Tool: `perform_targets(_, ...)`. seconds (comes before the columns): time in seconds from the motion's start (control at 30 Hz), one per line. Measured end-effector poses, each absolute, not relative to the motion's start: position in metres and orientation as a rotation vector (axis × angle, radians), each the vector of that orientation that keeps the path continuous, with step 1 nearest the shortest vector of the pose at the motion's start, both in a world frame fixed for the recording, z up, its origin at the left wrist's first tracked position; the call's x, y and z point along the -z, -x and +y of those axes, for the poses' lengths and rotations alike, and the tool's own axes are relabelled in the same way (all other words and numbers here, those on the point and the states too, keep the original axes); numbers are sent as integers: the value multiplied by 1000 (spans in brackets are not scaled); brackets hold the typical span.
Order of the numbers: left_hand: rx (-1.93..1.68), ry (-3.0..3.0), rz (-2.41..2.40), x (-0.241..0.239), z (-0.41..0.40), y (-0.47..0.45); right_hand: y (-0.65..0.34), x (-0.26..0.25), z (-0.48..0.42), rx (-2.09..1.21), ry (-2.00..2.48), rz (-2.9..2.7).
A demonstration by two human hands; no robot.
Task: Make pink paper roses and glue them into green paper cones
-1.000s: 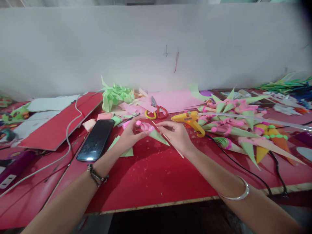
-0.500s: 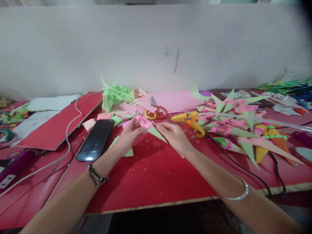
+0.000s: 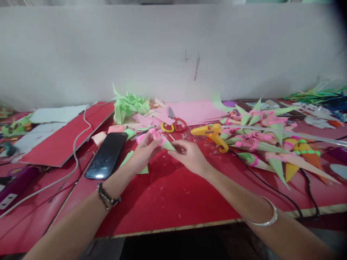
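My left hand is closed around the wide end of a small light green paper cone. Pink paper petals with a bright pink edge stick out at that end, close to my thumb. My right hand has its thumb and fingers around the cone's narrow end, so the tip is hidden. A thin pale stick shows just beyond the right fingertips; whether the hand holds it, I cannot tell. Behind the hands lie scissors with yellow and red handles.
A yellow glue gun lies to the right, its black cord crossing the red table. Finished paper cones are heaped beyond it. On the left are a phone, a red board and a white cable. Green paper is piled behind.
My right hand has shifted from beside the cone onto its narrow end, covering the tip. The cone and petals have turned slightly in my left hand.
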State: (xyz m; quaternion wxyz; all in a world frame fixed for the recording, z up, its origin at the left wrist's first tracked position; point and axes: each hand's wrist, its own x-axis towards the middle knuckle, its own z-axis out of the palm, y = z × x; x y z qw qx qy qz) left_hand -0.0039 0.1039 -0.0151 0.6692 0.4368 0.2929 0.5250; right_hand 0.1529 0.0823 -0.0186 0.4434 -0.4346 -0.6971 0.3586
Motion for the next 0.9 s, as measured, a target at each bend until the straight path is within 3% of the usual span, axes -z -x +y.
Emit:
perform_targets(0.73, -1098, -844, 778, 15, 102, 3, -153, 11, 82, -1035, 939, -1356)
perform_targets(0.9, -1092, -838, 693, 18, 100, -2, -153, 9, 78, -822, 873, -1525)
